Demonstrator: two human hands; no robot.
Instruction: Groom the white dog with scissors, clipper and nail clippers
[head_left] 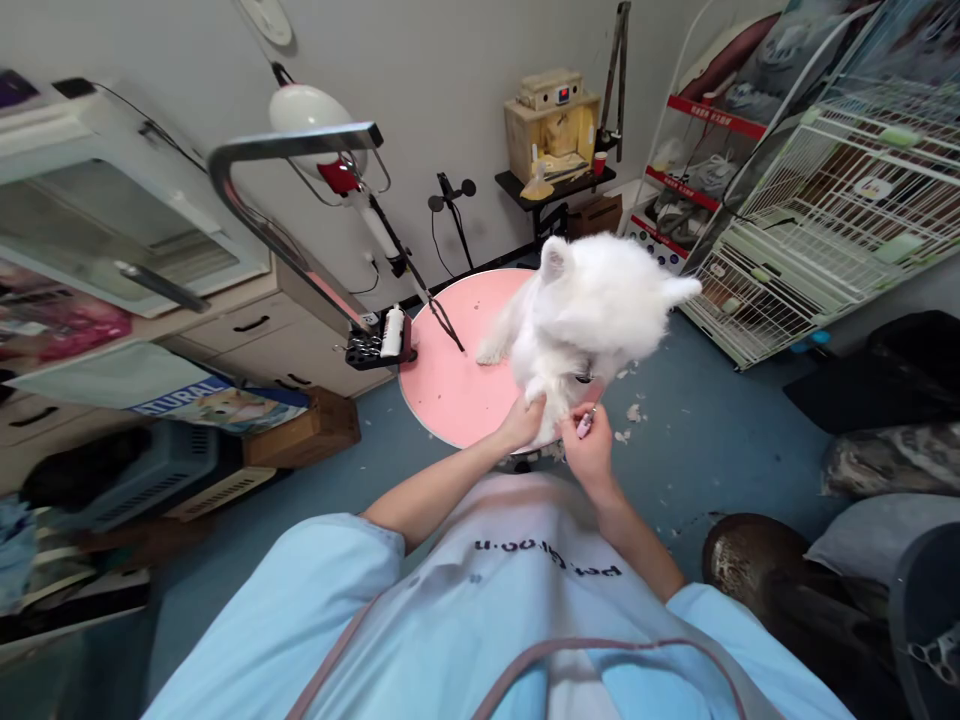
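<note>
Gripping the white dog's paw, left hand hides it; right hand pinches a half-hidden pink tool.

I see the dog standing on the table, toward its 3 o'clock edge. My left hand and right hand sit side by side at the table's 6 o'clock rim, under the dog; the right one holds a small tool. At 9 o'clock of the table a bottle rests in a tray clamped beside the rim. The drawers lie further out at 9 o'clock. The wire cages stand at 2 o'clock, and a shelf with a box is behind at 12 o'clock.
</note>
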